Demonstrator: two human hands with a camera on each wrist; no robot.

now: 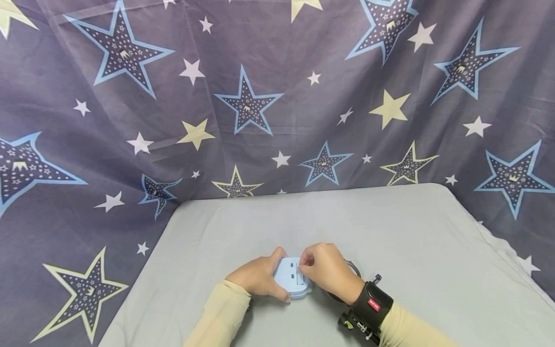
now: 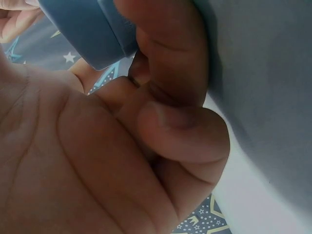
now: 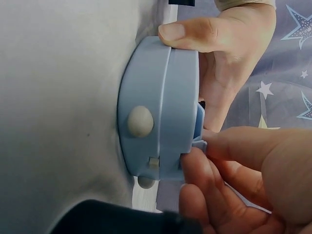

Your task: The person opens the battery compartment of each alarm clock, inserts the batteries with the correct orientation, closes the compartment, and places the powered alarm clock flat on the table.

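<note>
A light blue, rounded plastic case (image 1: 284, 274) stands on the grey surface, its upper face showing two small dark slots. My left hand (image 1: 260, 275) grips it from the left, thumb at the near edge and fingers round the far side. My right hand (image 1: 327, 270) pinches a small blue flap (image 3: 200, 145) at the case's right part with thumb and forefinger. Pale round knobs (image 3: 140, 121) sit on the side wall in the right wrist view. Over in the left wrist view, a corner of the case (image 2: 85, 34) shows beyond curled fingers.
Grey cloth (image 1: 390, 231) covers the table. Behind and at the sides hangs a dark curtain (image 1: 277, 48) with stars. The right wrist wears a black strap (image 1: 372, 302) with a camera, and a dark cable loop (image 1: 353, 268) lies beside that hand.
</note>
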